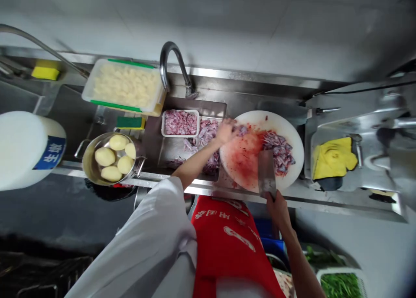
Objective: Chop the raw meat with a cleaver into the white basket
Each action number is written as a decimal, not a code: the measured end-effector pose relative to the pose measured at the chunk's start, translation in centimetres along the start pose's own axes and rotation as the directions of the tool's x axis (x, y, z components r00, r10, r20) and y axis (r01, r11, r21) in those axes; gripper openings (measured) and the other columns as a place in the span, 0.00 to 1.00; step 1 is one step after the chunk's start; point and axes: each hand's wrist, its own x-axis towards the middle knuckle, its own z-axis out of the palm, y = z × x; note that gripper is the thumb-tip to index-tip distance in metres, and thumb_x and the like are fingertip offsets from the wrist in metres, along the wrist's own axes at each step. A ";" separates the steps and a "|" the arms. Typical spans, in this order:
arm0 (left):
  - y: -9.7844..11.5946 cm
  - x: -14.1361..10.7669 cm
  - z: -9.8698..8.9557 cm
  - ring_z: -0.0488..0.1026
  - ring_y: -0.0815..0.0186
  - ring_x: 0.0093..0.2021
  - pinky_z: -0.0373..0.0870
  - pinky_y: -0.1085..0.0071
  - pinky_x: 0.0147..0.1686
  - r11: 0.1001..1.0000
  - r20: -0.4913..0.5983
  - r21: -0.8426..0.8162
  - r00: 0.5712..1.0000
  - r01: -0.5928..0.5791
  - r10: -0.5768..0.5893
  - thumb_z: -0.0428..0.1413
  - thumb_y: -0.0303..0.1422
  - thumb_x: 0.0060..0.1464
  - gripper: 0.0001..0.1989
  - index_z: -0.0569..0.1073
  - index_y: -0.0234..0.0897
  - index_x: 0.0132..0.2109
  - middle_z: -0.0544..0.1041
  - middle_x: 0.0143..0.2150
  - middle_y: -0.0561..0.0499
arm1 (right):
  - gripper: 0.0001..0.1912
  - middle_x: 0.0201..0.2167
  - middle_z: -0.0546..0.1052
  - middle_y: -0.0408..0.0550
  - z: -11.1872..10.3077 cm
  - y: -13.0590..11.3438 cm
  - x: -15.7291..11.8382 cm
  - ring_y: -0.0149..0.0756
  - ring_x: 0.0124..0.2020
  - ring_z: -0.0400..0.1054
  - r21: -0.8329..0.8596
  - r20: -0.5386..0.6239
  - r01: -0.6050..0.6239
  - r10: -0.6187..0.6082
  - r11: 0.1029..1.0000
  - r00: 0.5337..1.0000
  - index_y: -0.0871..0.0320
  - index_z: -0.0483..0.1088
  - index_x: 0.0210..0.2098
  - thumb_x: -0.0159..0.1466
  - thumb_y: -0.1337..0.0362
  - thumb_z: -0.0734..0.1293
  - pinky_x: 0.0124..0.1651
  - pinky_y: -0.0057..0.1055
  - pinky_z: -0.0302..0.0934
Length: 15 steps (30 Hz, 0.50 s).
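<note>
My right hand point(276, 205) grips the handle of a cleaver point(266, 172), whose broad blade lies over the near part of the round white cutting board point(234, 153). Beside the blade is a heap of chopped raw meat point(280, 153), dark and reddish. At the board's left edge, my left hand point(226, 131) has its fingers closed at a piece of raw meat point(241, 130); the fingertips are slightly blurred. Red juice stains the board's middle. More raw meat pieces point(208, 133) lie in the sink below my left forearm, next to a white basket point(164, 125) of small pink meat pieces.
A curved faucet point(169, 46) rises behind the sink. To the left are a lidded tub point(125, 83) of pale pieces, a sponge point(130, 123), a steel pot point(86, 159) of peeled potatoes and a large white container point(26, 150). A yellow cloth point(334, 157) lies at right.
</note>
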 end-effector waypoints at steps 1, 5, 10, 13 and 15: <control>2.1 -0.2 1.6 0.69 0.49 0.54 0.64 0.50 0.57 0.998 0.050 0.055 0.999 -0.022 0.020 0.56 0.39 0.62 0.14 0.74 0.33 0.48 0.75 0.52 0.36 | 0.15 0.29 0.78 0.55 -0.1 0.8 -0.4 0.50 0.33 0.73 0.004 0.006 -0.014 0.014 1.000 1.000 0.52 0.68 0.36 0.63 0.49 0.58 0.35 0.38 0.61; 6.8 -2.2 3.7 0.67 0.48 0.57 0.60 0.50 0.59 0.971 0.228 0.235 0.973 -0.035 -0.020 0.49 0.30 0.67 0.14 0.72 0.26 0.53 0.74 0.54 0.30 | 0.14 0.31 0.79 0.55 0.2 2.4 -0.9 0.50 0.36 0.74 0.054 0.033 -0.010 0.008 0.999 0.999 0.51 0.68 0.36 0.62 0.49 0.58 0.36 0.38 0.62; 11.0 -5.6 2.4 0.75 0.58 0.45 0.67 0.65 0.49 0.983 0.391 0.152 0.907 0.101 -0.154 0.50 0.32 0.67 0.18 0.70 0.34 0.60 0.79 0.45 0.41 | 0.21 0.32 0.78 0.57 -0.4 3.9 0.2 0.48 0.37 0.74 0.057 0.079 0.024 -0.028 0.998 0.996 0.57 0.69 0.39 0.62 0.47 0.56 0.37 0.36 0.61; 14.5 -6.4 2.7 0.77 0.61 0.41 0.69 0.69 0.44 0.986 0.383 -0.005 0.911 0.166 -0.152 0.48 0.33 0.67 0.15 0.75 0.36 0.54 0.80 0.43 0.45 | 0.24 0.33 0.79 0.58 -0.9 5.3 1.2 0.48 0.37 0.74 0.063 0.082 0.059 -0.064 0.996 0.995 0.59 0.71 0.42 0.61 0.47 0.57 0.38 0.37 0.62; 16.1 -6.5 3.2 0.77 0.60 0.41 0.70 0.68 0.43 0.976 0.384 -0.003 0.901 0.220 -0.202 0.49 0.33 0.66 0.14 0.78 0.34 0.49 0.80 0.43 0.42 | 0.23 0.32 0.79 0.57 -1.2 6.2 1.9 0.48 0.35 0.74 0.053 0.073 0.090 -0.094 0.994 0.993 0.58 0.71 0.40 0.61 0.47 0.58 0.37 0.37 0.63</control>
